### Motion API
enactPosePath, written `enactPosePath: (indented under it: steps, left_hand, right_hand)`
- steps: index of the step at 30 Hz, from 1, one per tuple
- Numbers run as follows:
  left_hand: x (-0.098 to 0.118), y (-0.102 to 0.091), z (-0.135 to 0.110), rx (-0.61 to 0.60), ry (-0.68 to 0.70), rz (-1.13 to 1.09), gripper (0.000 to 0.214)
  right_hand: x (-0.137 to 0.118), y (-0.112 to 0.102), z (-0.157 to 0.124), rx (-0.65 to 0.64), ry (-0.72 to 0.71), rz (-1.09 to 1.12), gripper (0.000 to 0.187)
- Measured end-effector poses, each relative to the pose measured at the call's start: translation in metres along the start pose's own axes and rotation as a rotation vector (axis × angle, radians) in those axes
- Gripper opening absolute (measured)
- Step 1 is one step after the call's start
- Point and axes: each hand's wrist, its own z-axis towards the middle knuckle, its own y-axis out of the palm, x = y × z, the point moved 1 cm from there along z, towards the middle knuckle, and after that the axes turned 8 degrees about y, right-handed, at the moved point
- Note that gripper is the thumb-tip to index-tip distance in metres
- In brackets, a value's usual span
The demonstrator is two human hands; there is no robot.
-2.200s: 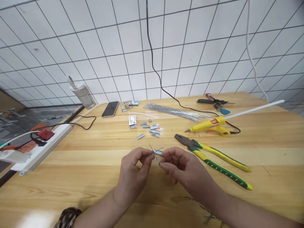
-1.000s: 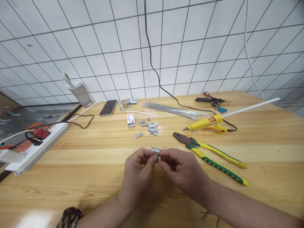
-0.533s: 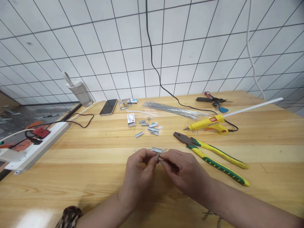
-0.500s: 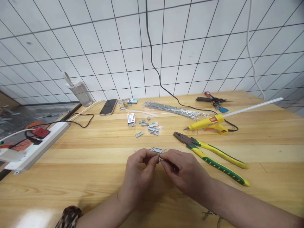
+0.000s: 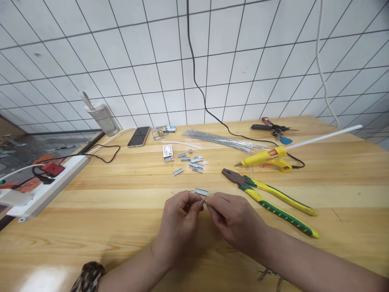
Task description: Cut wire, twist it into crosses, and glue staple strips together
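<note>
Left hand (image 5: 182, 215) + right hand (image 5: 235, 215) pinching thin wire (image 5: 209, 196), looks half-worked imo; twisted bits (image 5: 268, 273) apparently done, wire bundle (image 5: 225, 142) unused.

Legibility check, clock centred mid-view: no word, brand or number is resolving into readable characters. Printed areas are appearing on three items. At 9 o'clock, the small white box (image 5: 167, 153) is showing a face with red and grey print and a red block toward its lower right; its lettering is coming out too small to read. Just inside 10 o'clock, a blue-and-white packet (image 5: 172, 129) is presenting only a colour patch. At 3 o'clock, the yellow glue gun (image 5: 257, 159) is carrying a red label (image 5: 272, 153) with blurring print beside it
</note>
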Motion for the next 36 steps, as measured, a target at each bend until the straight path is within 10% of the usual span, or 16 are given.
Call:
enactPosePath:
  steps: [10,19,30,36]
  left_hand:
    - [-0.003,-0.001,0.002,-0.026,-0.12,-0.108,0.012]
    - [-0.005,-0.014,0.007,0.034,-0.289,-0.29,0.019]
    - [-0.002,-0.005,0.003,0.02,-0.253,-0.332,0.015]
    - [-0.002,-0.004,0.002,0.005,-0.233,-0.38,0.015]
  right_hand:
    - [0.001,-0.001,0.002,-0.055,0.011,-0.043,0.023]
    - [0.005,-0.011,0.006,-0.08,0.344,0.3,0.018]
    - [-0.005,-0.005,0.004,-0.042,0.22,0.224,0.014]
    - [-0.006,-0.008,0.011,-0.205,0.576,0.646,0.016]
